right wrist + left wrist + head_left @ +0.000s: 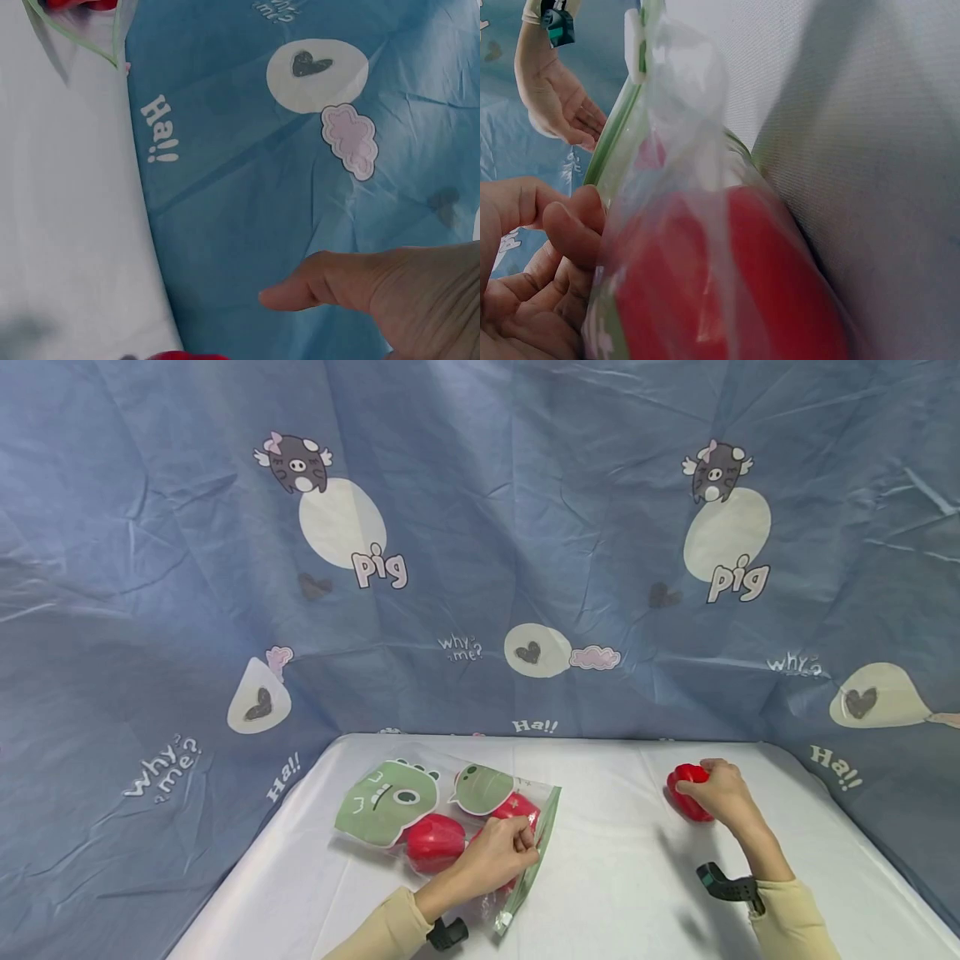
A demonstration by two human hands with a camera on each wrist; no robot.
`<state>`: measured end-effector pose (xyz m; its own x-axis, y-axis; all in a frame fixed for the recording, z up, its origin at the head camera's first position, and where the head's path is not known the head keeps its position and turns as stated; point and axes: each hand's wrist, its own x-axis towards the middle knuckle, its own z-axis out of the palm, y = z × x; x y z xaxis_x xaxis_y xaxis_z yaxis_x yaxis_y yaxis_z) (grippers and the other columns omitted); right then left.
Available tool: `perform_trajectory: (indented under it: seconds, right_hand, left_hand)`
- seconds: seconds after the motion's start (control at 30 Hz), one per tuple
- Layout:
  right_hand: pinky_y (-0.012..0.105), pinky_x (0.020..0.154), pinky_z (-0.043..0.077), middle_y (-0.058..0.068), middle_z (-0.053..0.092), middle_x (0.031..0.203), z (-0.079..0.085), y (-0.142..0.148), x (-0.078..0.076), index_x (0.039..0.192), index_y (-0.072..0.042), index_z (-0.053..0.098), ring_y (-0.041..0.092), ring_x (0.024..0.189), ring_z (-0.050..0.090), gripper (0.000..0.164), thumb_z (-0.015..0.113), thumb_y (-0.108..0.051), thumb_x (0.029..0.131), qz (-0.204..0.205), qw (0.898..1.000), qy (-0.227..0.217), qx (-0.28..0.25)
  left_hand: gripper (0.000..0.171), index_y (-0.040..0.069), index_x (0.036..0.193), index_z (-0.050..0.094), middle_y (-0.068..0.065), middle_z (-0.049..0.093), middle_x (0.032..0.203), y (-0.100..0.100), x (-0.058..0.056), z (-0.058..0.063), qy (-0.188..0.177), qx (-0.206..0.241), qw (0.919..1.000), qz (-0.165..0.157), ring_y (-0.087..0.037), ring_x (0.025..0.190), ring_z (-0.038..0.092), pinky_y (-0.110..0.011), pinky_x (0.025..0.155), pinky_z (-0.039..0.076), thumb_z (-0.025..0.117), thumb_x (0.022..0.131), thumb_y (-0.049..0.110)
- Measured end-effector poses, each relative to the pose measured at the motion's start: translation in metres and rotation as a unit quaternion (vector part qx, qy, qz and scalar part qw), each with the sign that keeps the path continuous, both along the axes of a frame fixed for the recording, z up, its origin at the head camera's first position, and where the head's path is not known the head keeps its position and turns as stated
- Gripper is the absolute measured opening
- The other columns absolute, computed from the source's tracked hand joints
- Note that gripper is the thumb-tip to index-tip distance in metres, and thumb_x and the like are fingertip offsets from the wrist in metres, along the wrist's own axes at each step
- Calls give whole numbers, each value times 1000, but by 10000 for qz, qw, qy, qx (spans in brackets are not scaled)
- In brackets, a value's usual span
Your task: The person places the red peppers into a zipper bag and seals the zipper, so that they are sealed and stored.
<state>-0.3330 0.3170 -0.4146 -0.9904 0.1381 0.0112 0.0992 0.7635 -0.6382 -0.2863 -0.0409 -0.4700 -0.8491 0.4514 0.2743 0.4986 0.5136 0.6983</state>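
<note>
A clear zip bag with green dinosaur prints and a green zip edge lies on the white table, red rounded things inside it. My left hand pinches the bag near its zip edge; in the left wrist view its curled fingers meet the plastic. On the right side of the table lies a red bell pepper. Over it hovers my right hand, thumb extended. In the right wrist view the thumb stands apart from the pepper, which barely shows; the other fingers are hidden there.
A white cloth covers the table. Behind it and at both sides hangs a blue printed curtain. Each wrist wears a dark strapped device.
</note>
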Motion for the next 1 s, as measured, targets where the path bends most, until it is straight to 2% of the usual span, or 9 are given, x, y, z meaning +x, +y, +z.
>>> perform_trajectory:
  seconds: [0.2, 0.73, 0.87, 1.0]
  right_hand:
    - [55, 85, 51, 42, 34, 126, -4, 4, -3, 133, 23, 28, 54, 112, 41, 75, 61, -22, 83, -251, 9996, -109, -61]
    - [60, 91, 45, 47, 32, 125, -17, 13, -6, 130, 27, 28, 56, 113, 41, 75, 60, -23, 84, -483, 9987, -164, -30]
    - [60, 89, 46, 50, 36, 123, -21, 16, -7, 127, 30, 31, 57, 111, 44, 75, 62, -24, 84, -429, 9990, -114, 57]
    - [54, 81, 50, 47, 47, 113, -25, 18, -7, 118, 31, 37, 52, 100, 53, 69, 63, -23, 83, -371, 9992, -8, 167]
  left_hand:
    - [9, 15, 74, 59, 12, 53, 61, 0, 0, 1, 67, 26, 10000, -14, 5, 54, 46, -15, 47, 41, 63, 77, 8]
    - [9, 14, 74, 58, 11, 53, 60, 0, 0, -1, -10, 41, 10000, -49, 4, 53, 45, -15, 46, 40, 63, 78, 8]
    - [9, 15, 75, 58, 11, 53, 61, -1, 0, -1, -44, 34, 10000, -70, 5, 53, 45, -15, 46, 40, 63, 79, 9]
    - [9, 15, 75, 58, 12, 52, 60, -1, 0, 0, -67, 31, 9999, -81, 5, 53, 45, -15, 46, 40, 63, 79, 9]
